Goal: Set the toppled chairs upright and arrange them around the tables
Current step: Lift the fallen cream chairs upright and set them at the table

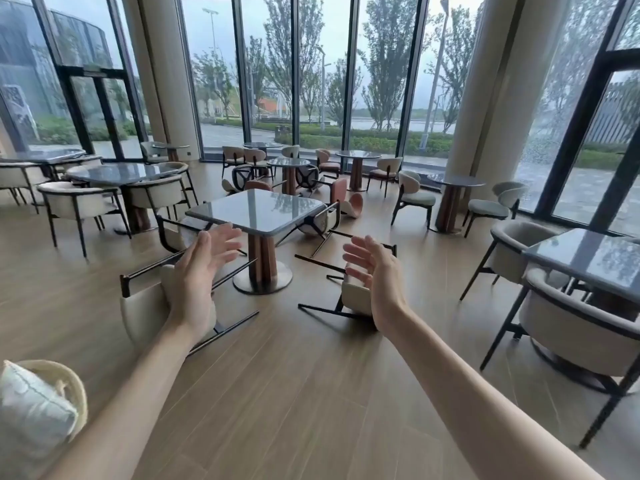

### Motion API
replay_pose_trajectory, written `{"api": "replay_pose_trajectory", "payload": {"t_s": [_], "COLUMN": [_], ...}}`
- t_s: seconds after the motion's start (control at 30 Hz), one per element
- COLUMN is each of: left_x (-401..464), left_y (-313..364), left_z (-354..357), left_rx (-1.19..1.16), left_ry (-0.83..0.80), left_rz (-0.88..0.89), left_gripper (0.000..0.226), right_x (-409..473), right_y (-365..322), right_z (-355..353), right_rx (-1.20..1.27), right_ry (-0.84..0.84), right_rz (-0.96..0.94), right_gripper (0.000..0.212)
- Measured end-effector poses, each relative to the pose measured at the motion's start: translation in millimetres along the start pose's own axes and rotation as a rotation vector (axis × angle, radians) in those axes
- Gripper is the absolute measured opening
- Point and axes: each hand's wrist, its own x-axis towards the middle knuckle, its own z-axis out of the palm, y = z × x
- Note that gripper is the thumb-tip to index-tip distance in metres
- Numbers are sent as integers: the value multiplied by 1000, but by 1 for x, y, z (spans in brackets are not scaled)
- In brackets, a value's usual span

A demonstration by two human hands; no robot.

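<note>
Both hands are raised with nothing in them: the left hand and the right hand have their fingers spread and relaxed, palms turned toward each other. The landmark is the square grey glass-topped pedestal table. In front of it to the left lies a toppled cream upholstered chair with thin black metal legs, legs pointing sideways; in front to the right lies a second cream toppled chair, partly hidden by the right wrist. A third seems to lean against the table's right edge, though that is hard to read. I would grip a near chair by backrest and seat frame, then pivot it onto its legs. The wood-plank floor on the near side offers swinging room; mind the table's disc base.
</note>
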Motion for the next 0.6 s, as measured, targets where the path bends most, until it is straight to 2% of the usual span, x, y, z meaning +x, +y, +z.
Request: {"api": "replay_pose_trajectory", "payload": {"t_s": [0.13, 0.33, 0.5, 0.6], "left_x": [22, 91, 162, 205], "left_y": [-38, -142, -234, -266], "left_z": [5, -8, -30, -45], "left_rx": [77, 79, 81, 111], "left_ry": [3, 52, 189, 232], "left_rz": [-59, -110, -192, -191], "left_gripper": [52, 61, 55, 52], "right_x": [39, 135, 222, 273], "right_y": [25, 93, 155, 179], "right_z": [-2, 24, 65, 92], "right_rx": [-4, -30, -59, -94], "right_ry": [12, -40, -67, -104], "right_rz": [47, 91, 208, 200], "right_gripper": [31, 28, 32, 34]}}
